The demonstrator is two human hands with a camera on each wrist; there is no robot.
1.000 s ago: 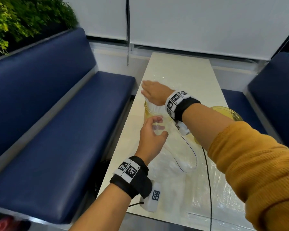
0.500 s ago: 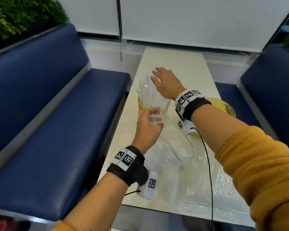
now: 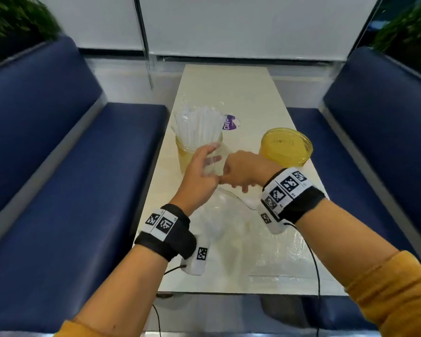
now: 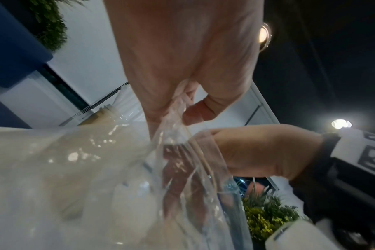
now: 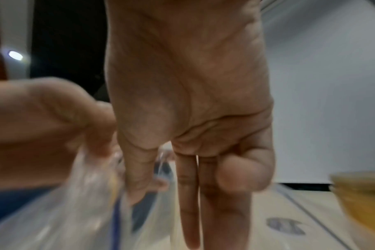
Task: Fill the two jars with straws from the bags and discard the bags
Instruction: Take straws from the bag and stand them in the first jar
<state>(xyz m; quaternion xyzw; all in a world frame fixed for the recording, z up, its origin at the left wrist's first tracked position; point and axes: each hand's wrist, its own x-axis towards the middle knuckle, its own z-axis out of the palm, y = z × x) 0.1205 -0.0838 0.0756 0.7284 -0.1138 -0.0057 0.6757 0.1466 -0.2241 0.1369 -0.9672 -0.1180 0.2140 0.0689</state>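
Head: bag (image 3: 213, 164) in left grip (image 3: 199, 176)

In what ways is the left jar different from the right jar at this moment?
The left jar holds a bunch of white straws sticking out above its rim; the right jar shows none. The left jar stands just behind the left hand, partly hidden by the clear bag; the right jar stands unobstructed. Both are yellowish, transparent and upright on the table.

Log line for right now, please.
left hand: pinches bag | right hand: at bag | left jar: straws in | right jar: empty
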